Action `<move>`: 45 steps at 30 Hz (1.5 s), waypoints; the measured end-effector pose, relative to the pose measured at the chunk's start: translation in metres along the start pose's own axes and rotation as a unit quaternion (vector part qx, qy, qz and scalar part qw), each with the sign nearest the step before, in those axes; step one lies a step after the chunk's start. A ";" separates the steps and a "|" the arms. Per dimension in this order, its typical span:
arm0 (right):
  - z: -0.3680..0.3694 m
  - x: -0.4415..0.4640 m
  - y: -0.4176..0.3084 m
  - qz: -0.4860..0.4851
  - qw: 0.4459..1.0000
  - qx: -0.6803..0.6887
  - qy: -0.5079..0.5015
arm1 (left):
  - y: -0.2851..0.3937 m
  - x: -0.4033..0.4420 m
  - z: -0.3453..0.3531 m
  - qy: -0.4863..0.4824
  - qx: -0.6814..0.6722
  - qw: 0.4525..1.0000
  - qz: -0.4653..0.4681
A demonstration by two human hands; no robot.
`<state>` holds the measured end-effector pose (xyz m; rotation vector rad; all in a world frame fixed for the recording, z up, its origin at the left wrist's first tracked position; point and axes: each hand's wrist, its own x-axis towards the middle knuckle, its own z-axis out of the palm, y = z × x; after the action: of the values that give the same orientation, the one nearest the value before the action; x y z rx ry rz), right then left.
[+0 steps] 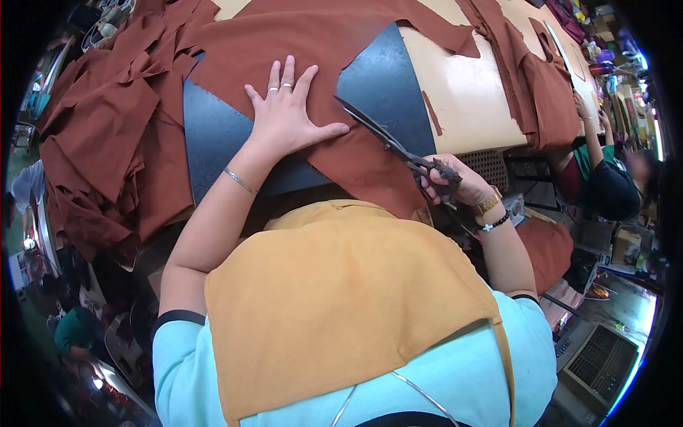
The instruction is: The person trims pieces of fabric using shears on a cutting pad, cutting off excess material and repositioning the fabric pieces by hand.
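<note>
Rust-brown fabric [284,35] lies over a dark blue board [384,71]. My left hand [284,114] rests on the fabric, palm down with its fingers spread, holding nothing. In my right hand [452,181] are large dark scissors [395,144], with my fingers in the handles. Their blades point up and left, and the tip reaches the fabric to the right of my left hand. From there the fabric hangs over the board's front edge beside the scissors. How far apart the blades are is hard to tell.
Crumpled brown fabric [107,135] is heaped at the left. More brown fabric [544,92] lies on a pale tabletop [462,92] at the right. A co-worker [605,178] is beyond it. My tan apron [334,277] is close below the board.
</note>
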<state>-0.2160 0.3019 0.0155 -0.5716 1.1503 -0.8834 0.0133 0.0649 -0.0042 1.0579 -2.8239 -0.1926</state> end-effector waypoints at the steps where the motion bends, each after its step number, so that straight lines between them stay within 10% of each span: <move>1: 0.000 0.001 0.002 0.000 1.000 -0.002 0.007 | 0.000 0.000 0.000 0.000 0.001 1.000 0.000; 45: 0.019 0.002 0.012 -0.023 0.999 -0.029 0.028 | 0.018 -0.014 0.002 -0.002 0.005 1.000 -0.015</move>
<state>-0.1940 0.3061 0.0120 -0.6264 1.2221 -0.9124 0.0119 0.0871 -0.0040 1.1040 -2.8171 -0.1834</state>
